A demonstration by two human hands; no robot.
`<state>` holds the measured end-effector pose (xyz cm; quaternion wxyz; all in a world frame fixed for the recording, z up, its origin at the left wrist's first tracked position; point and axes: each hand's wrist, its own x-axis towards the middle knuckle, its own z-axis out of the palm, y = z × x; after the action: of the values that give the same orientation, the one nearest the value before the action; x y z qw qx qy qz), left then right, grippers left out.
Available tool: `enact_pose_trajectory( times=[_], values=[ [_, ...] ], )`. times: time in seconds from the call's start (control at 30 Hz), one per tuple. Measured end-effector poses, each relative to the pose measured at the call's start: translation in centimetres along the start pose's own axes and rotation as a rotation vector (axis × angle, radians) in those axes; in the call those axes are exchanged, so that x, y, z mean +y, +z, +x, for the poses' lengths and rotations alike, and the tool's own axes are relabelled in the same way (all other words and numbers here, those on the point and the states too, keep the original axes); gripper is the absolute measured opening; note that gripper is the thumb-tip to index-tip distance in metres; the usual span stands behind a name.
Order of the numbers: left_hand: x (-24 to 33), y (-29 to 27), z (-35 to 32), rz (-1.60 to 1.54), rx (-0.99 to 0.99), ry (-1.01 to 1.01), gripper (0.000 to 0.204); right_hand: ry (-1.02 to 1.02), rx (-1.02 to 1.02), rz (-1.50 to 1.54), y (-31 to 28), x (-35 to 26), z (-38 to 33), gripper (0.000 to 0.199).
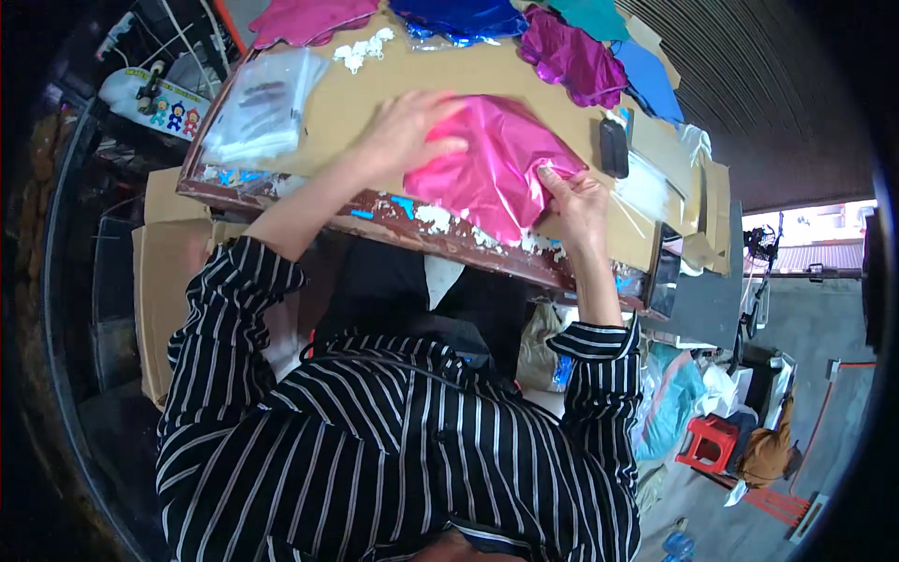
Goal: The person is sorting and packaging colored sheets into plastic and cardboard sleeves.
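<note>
We press our left hand (405,131) flat, fingers spread, on the pink foil sheet (492,164) at table (375,103) centre. Our right hand (573,201) pinches its 4 o'clock edge, near the table's chipped front edge. Bare cardboard lies at 9 o'clock; a black phone (613,147) lies at 2 o'clock.

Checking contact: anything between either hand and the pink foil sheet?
Nothing visible. The left hand lies flat on the pink foil sheet, and the right hand pinches its right edge directly.
</note>
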<state>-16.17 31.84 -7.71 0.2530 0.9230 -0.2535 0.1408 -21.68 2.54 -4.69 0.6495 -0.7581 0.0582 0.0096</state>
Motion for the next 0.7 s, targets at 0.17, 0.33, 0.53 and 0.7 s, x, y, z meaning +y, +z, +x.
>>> enact_pose_trajectory(
  times=[0.17,0.33,0.53,0.7],
  values=[
    [0.7,0.8,-0.1,0.182,-0.067,0.044,0.058,-0.159,0.118,-0.535,-0.9,-2.4,-0.2,0.023],
    [0.1,-0.3,0.5,0.222,-0.069,0.096,0.050,-0.894,0.132,-1.268,2.5,-3.8,0.5,0.056],
    [-2.0,-3.9,11.7,0.221,-0.166,0.049,0.032,-0.768,-0.567,-1.095,3.1,1.2,3.6,0.072],
    [-9.8,0.8,18.2,0.425,0.029,0.322,0.016,-0.809,-0.519,-1.112,3.2,1.6,3.6,0.070]
  ],
)
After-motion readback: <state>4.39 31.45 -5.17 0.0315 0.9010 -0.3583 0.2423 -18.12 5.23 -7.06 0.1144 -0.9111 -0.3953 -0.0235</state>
